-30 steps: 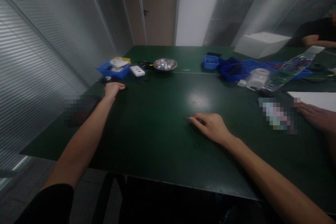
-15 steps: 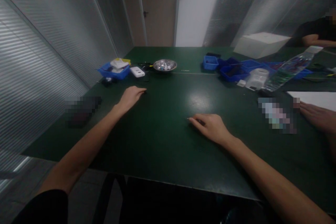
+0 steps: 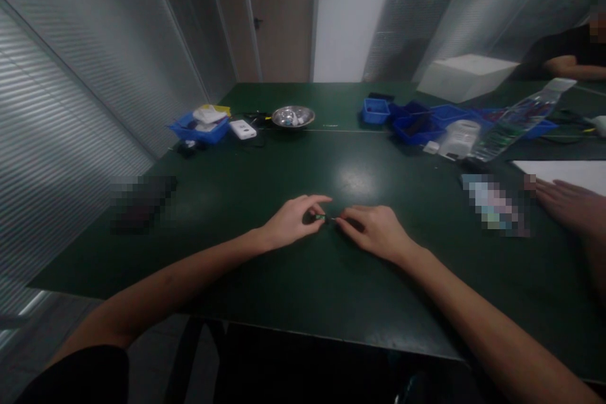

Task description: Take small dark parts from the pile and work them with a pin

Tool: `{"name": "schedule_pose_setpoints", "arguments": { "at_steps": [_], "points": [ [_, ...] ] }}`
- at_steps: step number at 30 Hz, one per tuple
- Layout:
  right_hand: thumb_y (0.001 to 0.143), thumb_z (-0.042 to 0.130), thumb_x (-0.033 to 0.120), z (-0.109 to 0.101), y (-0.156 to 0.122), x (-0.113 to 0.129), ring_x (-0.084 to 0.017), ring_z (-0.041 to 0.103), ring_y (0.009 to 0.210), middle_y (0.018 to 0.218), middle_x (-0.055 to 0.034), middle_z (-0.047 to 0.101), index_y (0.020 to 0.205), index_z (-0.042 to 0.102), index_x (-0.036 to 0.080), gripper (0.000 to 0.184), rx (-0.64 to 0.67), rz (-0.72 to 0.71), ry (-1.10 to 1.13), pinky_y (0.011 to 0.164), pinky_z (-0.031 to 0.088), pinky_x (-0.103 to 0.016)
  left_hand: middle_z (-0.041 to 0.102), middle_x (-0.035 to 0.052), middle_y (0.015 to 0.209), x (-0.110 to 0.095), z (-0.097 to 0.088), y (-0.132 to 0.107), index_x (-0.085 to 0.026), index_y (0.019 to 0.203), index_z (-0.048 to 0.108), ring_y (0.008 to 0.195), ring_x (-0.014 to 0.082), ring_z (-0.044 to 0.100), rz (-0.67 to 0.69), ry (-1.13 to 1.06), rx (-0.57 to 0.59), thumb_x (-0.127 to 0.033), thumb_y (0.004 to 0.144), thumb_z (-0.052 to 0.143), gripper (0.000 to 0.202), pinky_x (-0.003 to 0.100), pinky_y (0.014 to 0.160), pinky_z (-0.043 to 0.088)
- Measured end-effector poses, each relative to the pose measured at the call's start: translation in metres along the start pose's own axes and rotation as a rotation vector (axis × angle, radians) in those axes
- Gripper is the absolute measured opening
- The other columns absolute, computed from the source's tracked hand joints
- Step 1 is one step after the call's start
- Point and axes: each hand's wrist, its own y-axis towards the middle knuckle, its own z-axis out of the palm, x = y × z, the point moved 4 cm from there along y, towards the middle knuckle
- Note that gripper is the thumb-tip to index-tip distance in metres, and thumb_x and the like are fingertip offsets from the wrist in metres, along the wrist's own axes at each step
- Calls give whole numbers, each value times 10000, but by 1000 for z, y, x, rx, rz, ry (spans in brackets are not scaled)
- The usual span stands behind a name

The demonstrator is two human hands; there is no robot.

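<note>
- Tray (image 3: 214, 134), blue, with white things in it, stood at ten o'clock from the slim item.
- Metal bowl (image 3: 292, 125) sat at eleven o'clock, small pale objects inside.
- Left hand (image 3: 291, 221), at nine o'clock, had its index finger stretched away from its thumb; whether it gripped anything could not be told.
- Slim item (image 3: 326, 219), green and dark, was between both hands.
- Right hand (image 3: 376, 225), at three o'clock, pinched its thin end.
- Clear bottle (image 3: 518, 121) stood at two o'clock.
</note>
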Motion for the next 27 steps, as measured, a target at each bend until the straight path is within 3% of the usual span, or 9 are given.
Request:
{"name": "schedule_pose_setpoints", "arguments": {
  "at_steps": [7, 15, 19, 23, 27],
  "points": [
    [1055, 436, 414, 4, 2, 8, -160, 662, 683, 845, -32, 730, 955, 715, 231, 349, 16, -22, -12, 606, 384, -289, 725, 44, 1079, -4, 5, 1, -240, 1427, 528, 852, 165, 646, 31, -33, 47, -214, 937, 672, 512, 318, 759, 518],
    [1065, 421, 404, 10, 8, 21, -155, 646, 681, 884, -52, 740, 1046, 717, 218, 350, -54, -36, 168, 646, 436, -269, 678, 84, 1157, -5, 8, -2, -238, 1395, 564, 1017, 206, 657, 92, 26, 24, -201, 952, 644, 452, 368, 898, 534],
    [1062, 426, 414, 9, 5, 17, -162, 651, 680, 856, -47, 741, 1024, 722, 226, 353, -57, -27, 160, 649, 447, -274, 685, 88, 1170, -5, 6, -1, -208, 1258, 652, 1055, 213, 648, 93, 60, 9, -229, 976, 627, 284, 364, 922, 529],
    [1056, 442, 434, 5, 1, 7, -154, 637, 640, 841, -38, 742, 979, 729, 224, 364, -63, -7, 140, 641, 448, -282, 710, 63, 1087, 3, -6, 0, -200, 1109, 712, 1003, 196, 659, 69, 113, -32, -247, 989, 621, 159, 345, 891, 528],
    [1053, 445, 448, 0, 0, -1, -142, 617, 594, 839, -24, 747, 988, 741, 230, 374, -92, 21, 119, 609, 432, -288, 709, 72, 1153, 27, -34, 3, -199, 1150, 712, 1083, 207, 637, 85, 254, -109, -227, 1005, 584, 196, 390, 974, 501]
  ]
}}
